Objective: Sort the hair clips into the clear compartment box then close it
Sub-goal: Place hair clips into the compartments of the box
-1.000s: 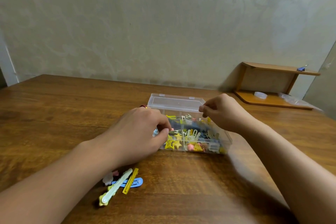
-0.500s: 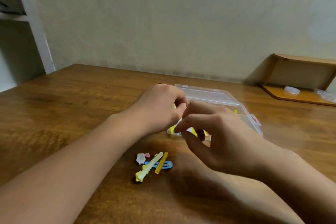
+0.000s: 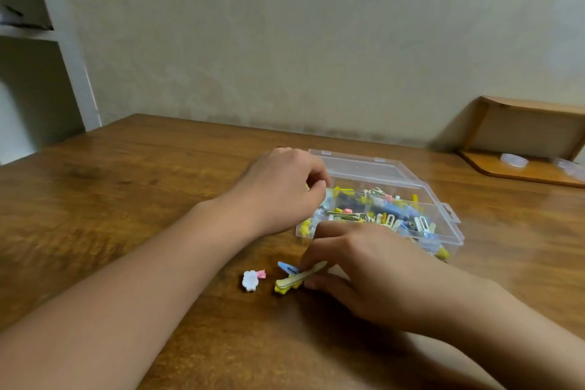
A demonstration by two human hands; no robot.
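The clear compartment box (image 3: 443,215) stands open on the wooden table (image 3: 126,199), its lid (image 3: 364,168) laid back, its compartments full of coloured hair clips. My left hand (image 3: 281,190) rests at the box's left edge with fingers curled; whether it holds a clip is hidden. In front of the box, my right hand (image 3: 367,266) pinches a long pale yellow clip (image 3: 300,279) lying on the table. A blue clip (image 3: 287,267) lies partly under it. A white flower clip with a pink end (image 3: 251,279) lies just to the left.
A small wooden shelf (image 3: 522,149) holding a small clear round thing (image 3: 514,160) stands at the back right against the wall. A white shelf unit (image 3: 63,41) is beyond the table's left corner.
My right hand has come down from the box to the loose clips in front of it and taken hold of the long yellow clip. The view has shifted left.
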